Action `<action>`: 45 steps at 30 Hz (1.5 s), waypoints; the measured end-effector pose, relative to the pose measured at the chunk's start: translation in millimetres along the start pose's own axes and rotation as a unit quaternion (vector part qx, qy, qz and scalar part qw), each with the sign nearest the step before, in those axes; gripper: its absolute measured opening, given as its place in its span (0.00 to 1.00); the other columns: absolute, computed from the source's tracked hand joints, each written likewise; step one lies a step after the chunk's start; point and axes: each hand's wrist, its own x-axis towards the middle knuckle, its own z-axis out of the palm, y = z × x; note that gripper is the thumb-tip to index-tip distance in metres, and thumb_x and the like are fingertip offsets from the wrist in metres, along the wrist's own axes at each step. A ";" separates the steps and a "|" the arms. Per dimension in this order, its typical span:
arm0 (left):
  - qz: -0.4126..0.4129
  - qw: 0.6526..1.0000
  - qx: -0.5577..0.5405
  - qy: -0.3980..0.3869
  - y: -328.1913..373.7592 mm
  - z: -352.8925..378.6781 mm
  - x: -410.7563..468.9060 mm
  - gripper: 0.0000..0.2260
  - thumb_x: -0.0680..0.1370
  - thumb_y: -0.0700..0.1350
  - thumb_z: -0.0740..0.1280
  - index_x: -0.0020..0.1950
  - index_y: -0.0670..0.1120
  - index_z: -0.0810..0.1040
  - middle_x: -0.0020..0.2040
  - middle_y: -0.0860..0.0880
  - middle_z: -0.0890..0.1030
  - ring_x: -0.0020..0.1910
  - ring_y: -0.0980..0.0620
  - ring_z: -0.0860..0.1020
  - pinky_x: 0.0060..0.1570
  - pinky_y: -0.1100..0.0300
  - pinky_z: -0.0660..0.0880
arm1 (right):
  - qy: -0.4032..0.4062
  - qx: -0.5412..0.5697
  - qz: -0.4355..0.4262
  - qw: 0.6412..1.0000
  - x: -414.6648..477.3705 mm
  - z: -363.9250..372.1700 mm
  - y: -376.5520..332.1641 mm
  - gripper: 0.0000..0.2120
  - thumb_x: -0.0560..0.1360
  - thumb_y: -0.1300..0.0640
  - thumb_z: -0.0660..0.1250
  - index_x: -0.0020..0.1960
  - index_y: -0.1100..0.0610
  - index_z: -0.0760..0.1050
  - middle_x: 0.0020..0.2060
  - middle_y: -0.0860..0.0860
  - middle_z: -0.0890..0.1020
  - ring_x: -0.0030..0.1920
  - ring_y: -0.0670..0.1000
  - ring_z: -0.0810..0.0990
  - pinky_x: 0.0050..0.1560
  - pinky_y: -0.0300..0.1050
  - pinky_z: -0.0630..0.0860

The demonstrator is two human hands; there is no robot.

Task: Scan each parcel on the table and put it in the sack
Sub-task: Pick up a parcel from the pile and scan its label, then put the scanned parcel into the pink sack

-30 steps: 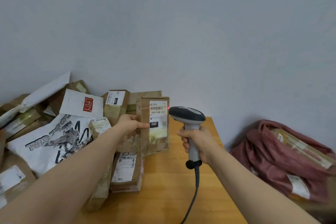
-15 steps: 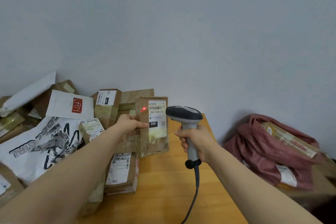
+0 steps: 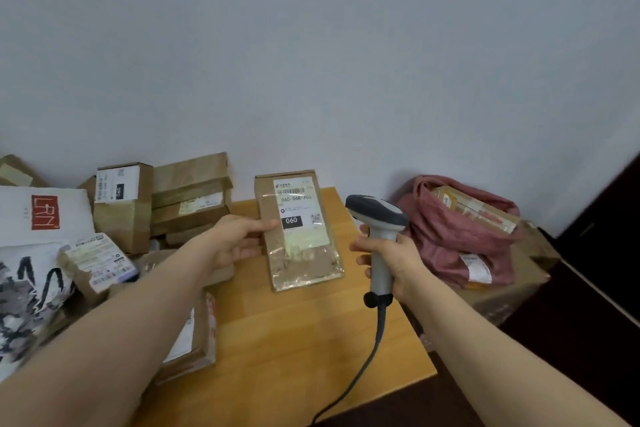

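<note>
Parcel (image 3: 298,229) pinched by left fingers (image 3: 265,226); right fingers (image 3: 358,248) clench scanner (image 3: 377,218).
Thin edge grip may let it slip before the sack (image 3: 446,239).

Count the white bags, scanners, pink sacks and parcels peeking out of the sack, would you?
White bags: 2, the red-logo bag and the black-print bag
Scanner: 1, in the right hand
Pink sack: 1
Parcels showing in the sack: 2, the upper parcel and the lower parcel
Total: 6
</note>
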 end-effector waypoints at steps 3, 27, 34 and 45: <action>-0.013 0.998 -0.017 -0.059 -2.1 50.7 6.8 0.21 0.63 0.43 0.75 0.54 0.39 0.78 0.44 0.45 0.85 0.45 0.48 0.83 0.38 0.57 0.81 | 0.043 0.013 0.015 0.999 3.3 -51.8 7.4 0.15 0.68 0.64 0.76 0.54 0.62 0.78 0.40 0.57 0.82 0.36 0.52 0.78 0.31 0.43 0.75; -0.109 0.954 0.173 -0.220 -4.3 515.3 120.4 0.16 0.74 0.43 0.71 0.59 0.39 0.77 0.45 0.44 0.84 0.41 0.49 0.82 0.36 0.57 0.81 | 0.206 0.216 0.055 0.953 106.1 -438.9 -20.6 0.15 0.66 0.63 0.78 0.49 0.64 0.78 0.34 0.57 0.82 0.31 0.53 0.80 0.32 0.46 0.78; -0.097 0.967 0.134 -0.191 37.9 564.1 247.9 0.16 0.77 0.44 0.63 0.64 0.41 0.76 0.55 0.41 0.82 0.47 0.45 0.80 0.38 0.55 0.80 | 0.262 0.183 0.095 0.943 205.4 -511.9 -48.7 0.09 0.72 0.68 0.70 0.51 0.68 0.75 0.30 0.59 0.82 0.28 0.53 0.81 0.23 0.41 0.76; -0.166 0.962 0.132 -0.171 55.3 658.1 430.9 0.15 0.77 0.46 0.68 0.60 0.41 0.77 0.54 0.41 0.81 0.45 0.47 0.80 0.27 0.60 0.78 | 0.346 0.222 0.184 0.893 374.0 -550.7 -32.5 0.11 0.69 0.73 0.69 0.51 0.68 0.76 0.34 0.60 0.81 0.31 0.55 0.80 0.32 0.47 0.79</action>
